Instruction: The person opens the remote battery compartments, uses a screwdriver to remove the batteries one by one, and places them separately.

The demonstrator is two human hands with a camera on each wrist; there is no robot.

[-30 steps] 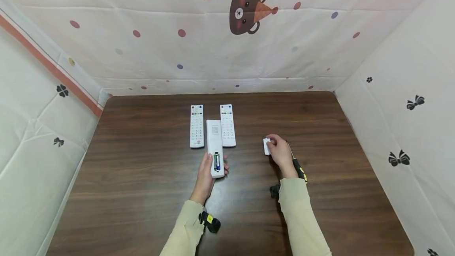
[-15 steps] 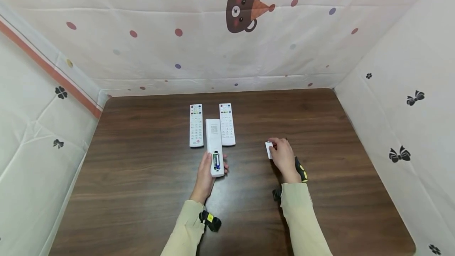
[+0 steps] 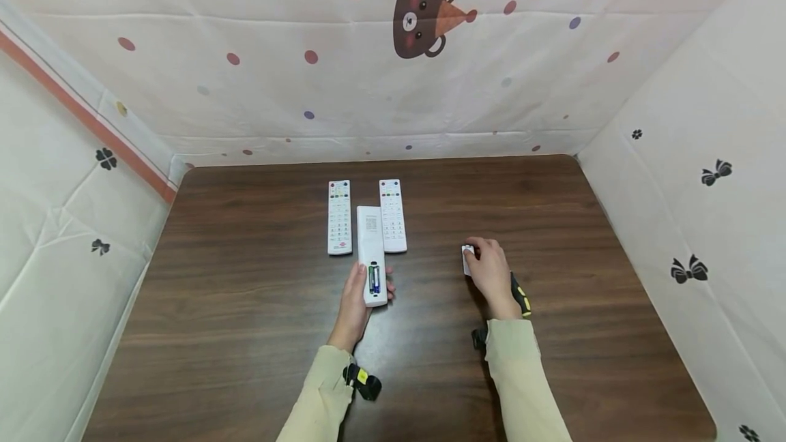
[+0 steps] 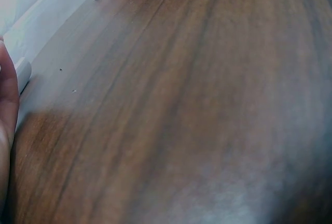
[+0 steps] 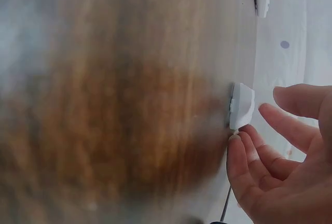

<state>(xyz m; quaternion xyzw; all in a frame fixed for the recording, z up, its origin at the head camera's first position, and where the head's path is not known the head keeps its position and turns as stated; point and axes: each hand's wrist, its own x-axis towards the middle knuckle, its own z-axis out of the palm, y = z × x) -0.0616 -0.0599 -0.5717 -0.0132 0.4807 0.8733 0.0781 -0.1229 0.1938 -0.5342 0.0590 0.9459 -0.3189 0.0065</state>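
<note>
My left hand point(image 3: 351, 302) grips a white remote control point(image 3: 370, 234), turned back side up, with its battery bay exposed and batteries point(image 3: 374, 280) inside. At the right, my right hand point(image 3: 491, 275) is at a small white battery cover point(image 3: 467, 261) on the table. In the right wrist view, lower fingertips point(image 5: 236, 143) touch or nearly touch the end of the cover point(image 5: 243, 107), while thumb and forefinger stand apart from it. The left wrist view catches only the edge of the left hand point(image 4: 8, 99) and a bit of the remote point(image 4: 23, 73).
Two white remotes lie buttons up at the back: one on the left point(image 3: 340, 217), another on the right point(image 3: 393, 215) beside the held one. A black and yellow screwdriver point(image 3: 521, 294) lies right of my right wrist, partly hidden. Patterned sheets surround the brown table point(image 3: 245, 333).
My right hand and the battery cover have shifted slightly right and towards me, and the hand now hides the screwdriver's shaft. My left hand keeps holding the remote in place.
</note>
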